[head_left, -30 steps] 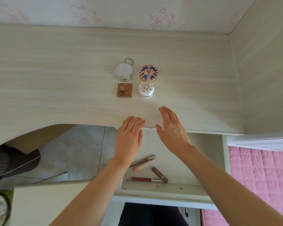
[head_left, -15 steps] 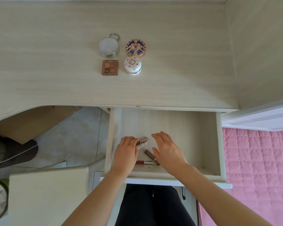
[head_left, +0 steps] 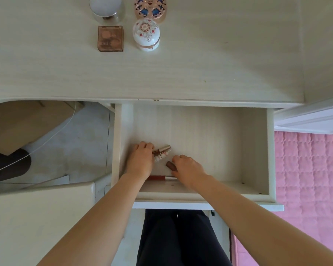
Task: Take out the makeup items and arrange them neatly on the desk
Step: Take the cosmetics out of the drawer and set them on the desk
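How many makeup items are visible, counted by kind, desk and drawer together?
Round cases on the desk: 3
Square palette on the desk: 1
Tubes in the drawer: 4
Total: 8

The brown eyeshadow palette [head_left: 110, 38] carries faint letters, perhaps "ini", too blurred to be sure. No other text can be read.

You see a cream drawer [head_left: 210, 135] with faint wood grain. Inside the drawer lie a red tube [head_left: 158, 177] with a silver end, a dark brown tube [head_left: 170, 166] and a silver-capped tube [head_left: 164, 148]. Beyond the drawer sit a see-through brown palette [head_left: 110, 38], a white box [head_left: 146, 34] with red flowers and a pink compact [head_left: 151, 8] patterned in blue. Right of the drawer is a pink quilted bedspread [head_left: 308, 169].
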`<control>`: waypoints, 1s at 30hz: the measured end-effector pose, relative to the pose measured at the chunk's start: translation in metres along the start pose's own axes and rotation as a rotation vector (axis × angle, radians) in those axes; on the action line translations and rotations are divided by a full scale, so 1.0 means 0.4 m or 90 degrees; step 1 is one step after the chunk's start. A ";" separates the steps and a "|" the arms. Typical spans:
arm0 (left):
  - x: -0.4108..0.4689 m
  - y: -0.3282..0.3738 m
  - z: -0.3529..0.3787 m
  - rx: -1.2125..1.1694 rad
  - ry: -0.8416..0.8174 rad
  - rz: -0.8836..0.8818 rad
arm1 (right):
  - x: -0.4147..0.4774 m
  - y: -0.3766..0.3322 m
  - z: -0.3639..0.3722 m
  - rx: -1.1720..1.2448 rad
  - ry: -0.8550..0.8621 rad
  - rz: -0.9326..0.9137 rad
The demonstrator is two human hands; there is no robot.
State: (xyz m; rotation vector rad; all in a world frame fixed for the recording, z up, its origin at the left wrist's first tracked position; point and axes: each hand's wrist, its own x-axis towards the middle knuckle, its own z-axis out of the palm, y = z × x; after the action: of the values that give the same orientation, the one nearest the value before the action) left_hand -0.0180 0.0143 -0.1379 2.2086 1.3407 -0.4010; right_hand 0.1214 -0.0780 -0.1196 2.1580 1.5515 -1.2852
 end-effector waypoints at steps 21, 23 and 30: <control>-0.001 0.019 -0.019 -0.132 -0.023 0.082 | 0.005 0.026 0.014 0.149 -0.016 -0.053; -0.004 0.022 -0.022 -0.143 -0.029 0.092 | 0.000 0.025 0.016 0.176 -0.019 -0.066; 0.004 -0.001 -0.009 -0.071 -0.071 0.102 | -0.007 0.001 0.022 0.245 -0.081 -0.095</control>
State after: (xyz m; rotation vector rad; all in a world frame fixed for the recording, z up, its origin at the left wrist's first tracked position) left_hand -0.0179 0.0177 -0.1357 2.1497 1.0928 -0.3743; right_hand 0.1169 -0.0853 -0.1232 2.1448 1.5409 -1.8656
